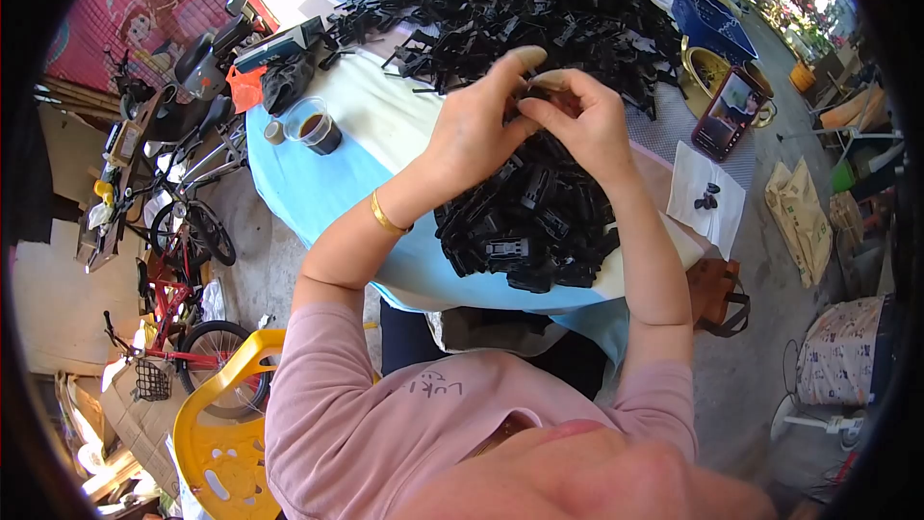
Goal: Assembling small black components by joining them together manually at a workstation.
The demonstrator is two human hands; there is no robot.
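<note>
My left hand (478, 125) and my right hand (585, 125) meet above the table, fingertips pinched close together. Whatever they hold is mostly hidden by the fingers; only a dark sliver shows between them. Beneath my wrists, near the table's front edge, lies a heap of chunky black plastic parts (525, 221). Beyond my hands spreads a much larger pile of loose, thin black plastic pieces (539, 0). A gold bangle (387, 215) circles my left wrist.
On the cloth-covered table (318, 178) at left stand a clear cup of dark liquid (318, 127) and a small jar (274, 132). At right, a phone (731, 114) leans by a gold pot (705, 72), near a white tissue (707, 197) bearing dark bits. A yellow chair (226, 453) stands lower left.
</note>
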